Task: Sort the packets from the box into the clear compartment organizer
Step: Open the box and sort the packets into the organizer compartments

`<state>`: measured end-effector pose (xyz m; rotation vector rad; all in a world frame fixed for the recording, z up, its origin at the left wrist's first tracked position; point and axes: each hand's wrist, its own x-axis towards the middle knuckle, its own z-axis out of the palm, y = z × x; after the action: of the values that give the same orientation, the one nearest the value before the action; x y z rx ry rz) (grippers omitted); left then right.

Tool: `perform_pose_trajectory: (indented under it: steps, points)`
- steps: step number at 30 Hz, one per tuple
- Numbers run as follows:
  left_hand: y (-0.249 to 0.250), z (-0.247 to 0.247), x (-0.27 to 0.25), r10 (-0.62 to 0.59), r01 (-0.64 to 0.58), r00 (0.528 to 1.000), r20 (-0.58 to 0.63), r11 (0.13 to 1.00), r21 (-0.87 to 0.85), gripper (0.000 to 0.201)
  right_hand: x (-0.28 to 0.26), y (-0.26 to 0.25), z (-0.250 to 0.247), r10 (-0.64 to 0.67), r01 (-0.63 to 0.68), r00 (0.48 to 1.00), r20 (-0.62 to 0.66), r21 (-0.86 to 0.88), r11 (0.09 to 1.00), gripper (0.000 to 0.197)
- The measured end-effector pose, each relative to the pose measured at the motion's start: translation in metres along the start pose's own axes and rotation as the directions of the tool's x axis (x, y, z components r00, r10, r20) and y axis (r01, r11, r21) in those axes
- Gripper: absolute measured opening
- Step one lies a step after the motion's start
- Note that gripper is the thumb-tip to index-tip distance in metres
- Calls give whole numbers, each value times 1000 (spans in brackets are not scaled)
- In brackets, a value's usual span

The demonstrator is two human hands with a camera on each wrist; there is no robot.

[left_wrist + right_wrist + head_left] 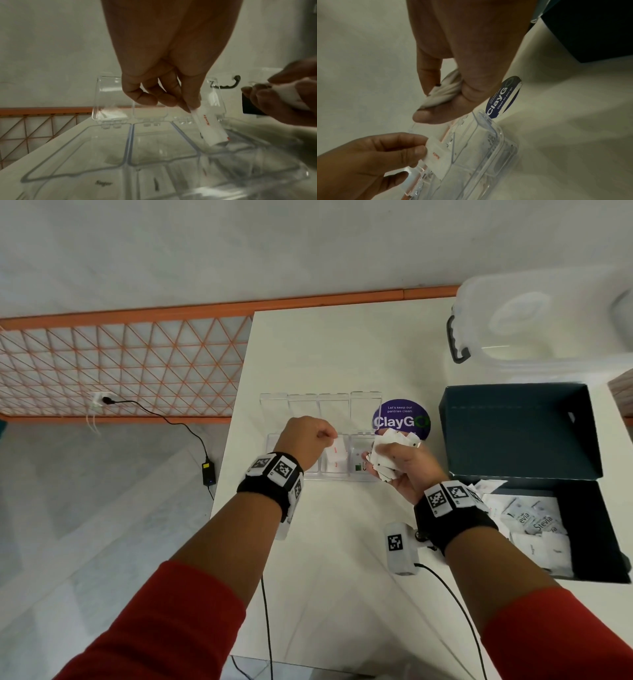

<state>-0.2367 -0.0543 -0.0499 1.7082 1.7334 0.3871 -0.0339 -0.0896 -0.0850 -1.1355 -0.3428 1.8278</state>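
A clear compartment organizer with its lids up stands mid-table, also in the wrist views. My left hand pinches a white packet with red print by its top edge and holds it over the third compartment from the left, where a red-print packet lies. My right hand grips a bunch of white packets just right of the organizer. The dark box at the right holds several more packets.
A round purple ClayGo sign stands behind the organizer. The box's raised lid is to its right. A clear lidded tub sits at the back right. The table's left edge is close; cables trail at the front.
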Motion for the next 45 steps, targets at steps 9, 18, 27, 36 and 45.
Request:
perform_pose_trajectory:
  steps: [9,18,27,36,45]
  points:
    - [-4,20,5,135,-212,974,181,828,518,28,7,1,-2,47,-46,998,-48,33,998,28]
    - [-13,24,1,137,-184,981,139,879,439,31,9,-4,-7,132,-138,990,58,115,984,22]
    - [11,21,-11,165,-171,984,-63,980,-102,10,3,-1,4,126,-132,988,92,58,990,32]
    - [22,30,-23,-12,5,1000,-23,954,-298,19,-8,1,6,42,-40,991,126,-24,999,41]
    - [16,9,-43,-56,61,998,25,880,-472,19,-14,4,15,-55,56,998,20,-76,995,30]
